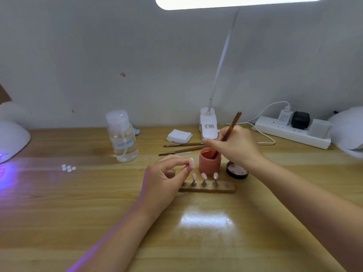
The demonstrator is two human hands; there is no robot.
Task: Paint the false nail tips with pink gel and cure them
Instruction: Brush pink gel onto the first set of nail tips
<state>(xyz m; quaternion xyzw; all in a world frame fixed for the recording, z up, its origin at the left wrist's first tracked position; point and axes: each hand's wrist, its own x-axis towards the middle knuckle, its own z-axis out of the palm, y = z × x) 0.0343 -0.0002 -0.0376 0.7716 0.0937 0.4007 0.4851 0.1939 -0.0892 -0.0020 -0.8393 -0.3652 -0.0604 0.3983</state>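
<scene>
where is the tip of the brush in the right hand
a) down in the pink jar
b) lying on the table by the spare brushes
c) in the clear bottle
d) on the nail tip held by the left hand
a: the right hand grips the brush with its lower end dipped in the open pink jar, while the left hand pinches a nail tip apart from it.

A pale wood-grain surface (78, 203) is catching violet glow from the white curing lamp (11, 140) at nine o'clock. The open jar (209, 162) is showing coral pink, its lid (237, 170) black-rimmed. The nail tips (203, 176) are gleaming soft pink; the brush handle (231, 126) is looking reddish brown.
</scene>
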